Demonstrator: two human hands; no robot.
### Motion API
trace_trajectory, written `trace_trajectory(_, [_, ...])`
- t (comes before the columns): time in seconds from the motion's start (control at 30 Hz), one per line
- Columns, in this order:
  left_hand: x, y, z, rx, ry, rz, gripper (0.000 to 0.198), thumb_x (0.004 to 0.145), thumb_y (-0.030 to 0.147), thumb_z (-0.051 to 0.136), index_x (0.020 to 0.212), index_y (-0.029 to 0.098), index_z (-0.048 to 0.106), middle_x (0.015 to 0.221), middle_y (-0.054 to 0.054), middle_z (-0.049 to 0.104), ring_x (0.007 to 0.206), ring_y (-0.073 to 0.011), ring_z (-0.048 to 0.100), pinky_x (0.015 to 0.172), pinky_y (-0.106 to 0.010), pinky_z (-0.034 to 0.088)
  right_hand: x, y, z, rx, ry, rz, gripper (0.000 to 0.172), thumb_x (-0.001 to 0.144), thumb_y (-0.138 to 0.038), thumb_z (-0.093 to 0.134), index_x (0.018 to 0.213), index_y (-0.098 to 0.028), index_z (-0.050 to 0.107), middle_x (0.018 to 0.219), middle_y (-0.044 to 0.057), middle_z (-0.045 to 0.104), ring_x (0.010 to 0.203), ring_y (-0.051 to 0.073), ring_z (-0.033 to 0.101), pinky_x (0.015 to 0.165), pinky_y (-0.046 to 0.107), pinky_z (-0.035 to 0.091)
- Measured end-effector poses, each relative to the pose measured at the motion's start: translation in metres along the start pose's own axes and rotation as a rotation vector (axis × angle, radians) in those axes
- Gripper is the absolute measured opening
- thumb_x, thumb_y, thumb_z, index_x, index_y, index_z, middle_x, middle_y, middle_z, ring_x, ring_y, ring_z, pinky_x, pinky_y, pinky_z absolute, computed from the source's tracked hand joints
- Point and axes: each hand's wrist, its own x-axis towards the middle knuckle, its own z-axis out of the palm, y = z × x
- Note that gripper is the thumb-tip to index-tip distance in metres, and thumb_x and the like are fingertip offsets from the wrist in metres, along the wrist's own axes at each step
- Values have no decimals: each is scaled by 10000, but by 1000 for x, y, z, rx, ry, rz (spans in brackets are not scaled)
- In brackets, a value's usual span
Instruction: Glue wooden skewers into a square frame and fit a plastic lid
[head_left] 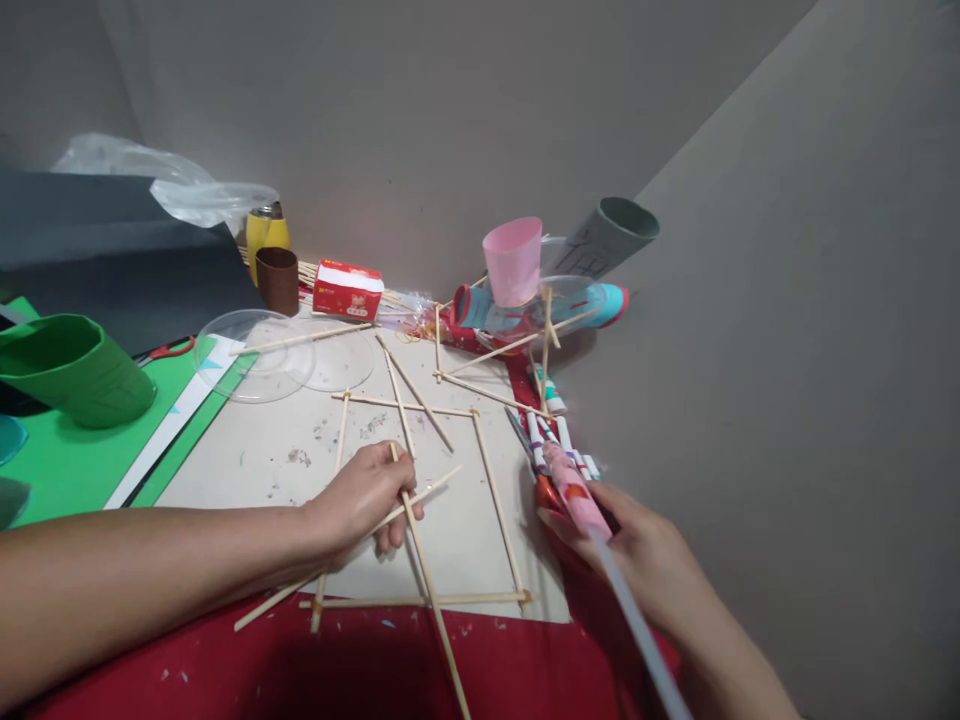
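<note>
My left hand [367,500] is closed around two crossed wooden sticks [431,580], pinched where they meet. They hang over a square frame of wooden sticks [495,500], joined at its corners and lying on a white board [247,460]. On the right, my right hand [637,540] grips a pink hot glue gun [577,490], a long pale glue stick [637,620] trailing from its rear. Beside the gun are several white-capped markers [566,435] and red-handled scissors [546,490], partly covered by the hand. Two loose sticks [420,395] rest beyond the frame.
Clear plastic discs [255,385] lie at the back left, near a red tissue pack [347,290] and a brown tube [277,280]. A green paper cylinder [75,370] stands left. At the back right is a stick structure [487,355] with a pink cup [514,262], near the wall.
</note>
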Motion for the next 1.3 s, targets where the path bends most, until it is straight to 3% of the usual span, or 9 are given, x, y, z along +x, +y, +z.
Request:
trace_trajectory(0.23, [-2,2,0,-6,12,10,57,708,171,434,759,192,419,584,-4,607,286,-98,443,272,-196,333,21,37,13,-153,-78,72,491,793,-589,514,954,-150,663,869,116,696,707,241,639,601,310,470])
trace_trajectory(0.37, [-2,3,0,-19,12,5,73,699,149,423,759,189,413,565,-11,605,280,-103,436,260,-195,317,16,29,1,-256,-63,122,523,801,-597,498,1039,-162,664,984,135,689,775,272,662,602,338,488])
trace_trajectory(0.43, [-1,3,0,-19,9,4,68,700,154,426,758,188,416,564,-12,605,280,-105,437,256,-197,316,6,9,-6,-280,52,105,507,826,-583,480,1086,-181,648,999,134,684,812,289,662,586,343,486])
trace_trajectory(0.53, [0,1,-1,-29,7,4,64,700,166,433,758,189,418,569,-11,606,284,-107,442,256,-199,322,-13,-40,-8,-20,139,-48,383,890,-494,476,1118,-210,597,1036,114,680,758,212,658,605,298,495])
trace_trajectory(0.67, [1,-2,-1,-23,6,28,64,689,176,436,753,185,432,559,-12,602,284,-103,431,264,-198,320,-30,-110,9,275,-249,-272,300,896,-363,540,1149,-219,471,851,27,685,586,133,606,549,235,458])
trace_trajectory(0.77, [1,-3,-2,-18,8,44,59,683,189,444,741,184,436,541,-8,590,291,-103,437,274,-193,316,-30,-133,28,365,-351,-275,204,889,-272,542,1062,-217,448,760,-13,662,538,116,572,508,214,400])
trace_trajectory(0.93, [-1,2,-2,-16,25,57,65,696,243,464,707,182,442,549,9,568,303,-84,425,289,-184,308,-24,-121,45,536,-304,-205,113,937,-241,451,1047,-221,438,631,-51,564,522,106,510,508,204,370])
trace_trajectory(1.13, [-6,3,-1,-10,61,26,150,627,134,476,773,172,469,639,5,598,368,-52,395,320,-164,289,-23,-104,31,753,-124,-38,184,927,-333,496,1054,-200,483,626,-43,527,504,99,443,460,190,362])
trace_trajectory(1.3, [-8,0,0,-1,88,-30,301,599,78,472,877,183,424,694,-10,638,434,-87,471,370,-203,407,-23,-99,25,791,-86,1,184,923,-335,504,1047,-200,519,620,-46,521,500,93,431,453,184,350])
